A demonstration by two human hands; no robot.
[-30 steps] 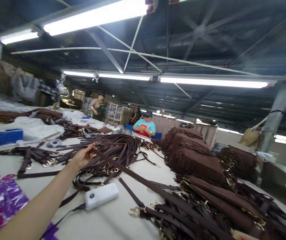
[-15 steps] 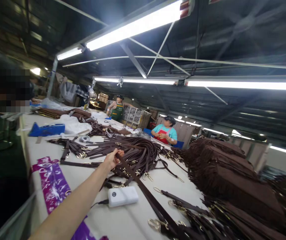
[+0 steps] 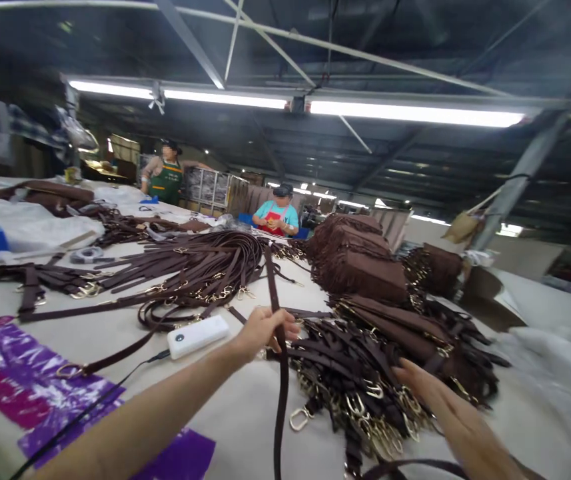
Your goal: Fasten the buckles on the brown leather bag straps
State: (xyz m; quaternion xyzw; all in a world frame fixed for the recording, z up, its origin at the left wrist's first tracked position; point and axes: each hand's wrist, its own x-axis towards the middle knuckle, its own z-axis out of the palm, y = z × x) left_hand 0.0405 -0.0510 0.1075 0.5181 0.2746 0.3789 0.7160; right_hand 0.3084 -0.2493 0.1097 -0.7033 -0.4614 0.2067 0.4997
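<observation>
My left hand (image 3: 260, 332) pinches a long dark brown strap (image 3: 282, 393) over the middle of the table. One end of this strap rises above the fingers and the rest hangs down past the lower edge of the view. At the right, my right hand (image 3: 442, 403) is stretched out, slightly blurred, with nothing visible in it. It hovers beside a pile of dark straps with gold clasps (image 3: 350, 367); whether it touches them I cannot tell. Farther off lies a big bundle of brown straps (image 3: 230, 257).
Stacked brown fringed pieces (image 3: 365, 270) stand behind the clasp pile. A white power bank (image 3: 199, 335) with a black cable lies left of my left hand, near purple plastic packaging (image 3: 70, 380). Two people, one in a blue top (image 3: 292, 215), are across the table. Clear plastic (image 3: 550, 373) lies at right.
The view has swung to the right. My left hand has drawn the strap away from the big bundle, nearer to me. My right hand has come into view.
</observation>
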